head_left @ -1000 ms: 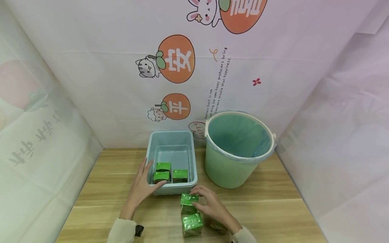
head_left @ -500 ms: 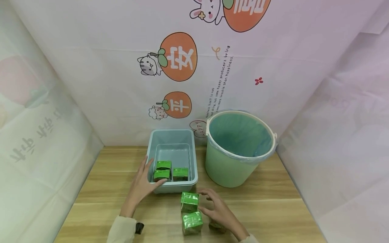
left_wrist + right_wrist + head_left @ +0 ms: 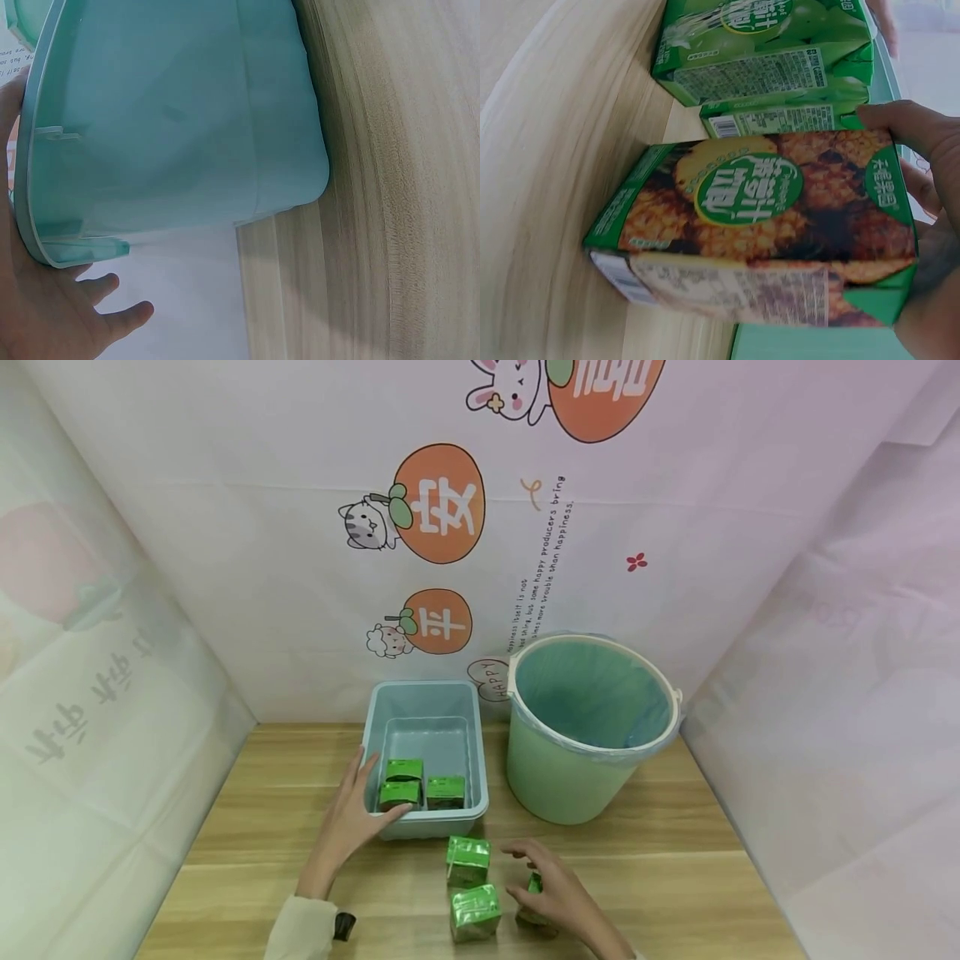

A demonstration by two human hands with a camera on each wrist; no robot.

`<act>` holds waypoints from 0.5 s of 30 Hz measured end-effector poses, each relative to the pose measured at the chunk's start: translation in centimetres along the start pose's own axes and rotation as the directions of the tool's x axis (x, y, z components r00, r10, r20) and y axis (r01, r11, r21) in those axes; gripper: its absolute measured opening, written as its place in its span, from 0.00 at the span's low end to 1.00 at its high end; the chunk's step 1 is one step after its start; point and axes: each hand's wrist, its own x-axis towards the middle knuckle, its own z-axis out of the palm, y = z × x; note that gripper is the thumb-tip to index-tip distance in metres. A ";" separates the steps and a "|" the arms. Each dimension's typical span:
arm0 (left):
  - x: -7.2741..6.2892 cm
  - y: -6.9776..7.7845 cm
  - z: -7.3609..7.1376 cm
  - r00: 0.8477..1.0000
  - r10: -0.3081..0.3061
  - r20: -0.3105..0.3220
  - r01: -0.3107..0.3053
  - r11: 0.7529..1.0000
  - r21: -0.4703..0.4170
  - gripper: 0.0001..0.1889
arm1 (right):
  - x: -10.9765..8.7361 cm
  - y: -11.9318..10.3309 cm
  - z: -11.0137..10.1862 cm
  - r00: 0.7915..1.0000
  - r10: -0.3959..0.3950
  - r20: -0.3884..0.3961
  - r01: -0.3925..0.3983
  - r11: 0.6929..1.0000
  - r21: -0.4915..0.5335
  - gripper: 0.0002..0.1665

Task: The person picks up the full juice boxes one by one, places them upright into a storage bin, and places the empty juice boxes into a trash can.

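Observation:
My left hand (image 3: pixel 348 814) rests spread on the near left corner of a light blue plastic basin (image 3: pixel 427 689). Its thumb lies over the front rim, its fingers along the left side. Three green-topped cartons (image 3: pixel 446 791) stand inside the basin. In front of it, two green grape juice cartons (image 3: pixel 476 910) stand one behind the other on the table. My right hand (image 3: pixel 555 889), fingers apart, is over a pineapple juice carton (image 3: pixel 765 202), which it partly hides in the head view. The right wrist view shows thumb and fingers around that carton's top end, without a plain grip.
A pale green bucket (image 3: pixel 562 785) with a bag liner stands right of the basin, close to the back wall. Printed white cloth walls (image 3: pixel 300 610) enclose the wooden table (image 3: pixel 247 843) at the back and both sides.
My right hand has left the grape juice carton nearest the basin and moved right and toward me, over the pineapple juice carton. My left hand has stayed at the basin.

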 end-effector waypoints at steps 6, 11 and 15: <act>-0.1 -0.1 -0.1 1.000 0.003 -0.005 -0.003 1.000 0.000 0.56 | -0.8 0.2 -0.5 0.999 0.045 -0.015 -0.045 0.999 -0.006 0.24; -0.1 0.0 -0.1 1.000 0.003 -0.004 -0.003 1.000 0.004 0.56 | -1.7 0.6 -0.7 0.998 0.060 -0.034 -0.059 0.998 0.003 0.25; -0.1 0.0 -0.1 1.000 -0.001 -0.003 0.001 1.000 0.001 0.56 | -2.2 1.0 -0.9 0.996 0.075 -0.037 -0.075 0.997 0.009 0.26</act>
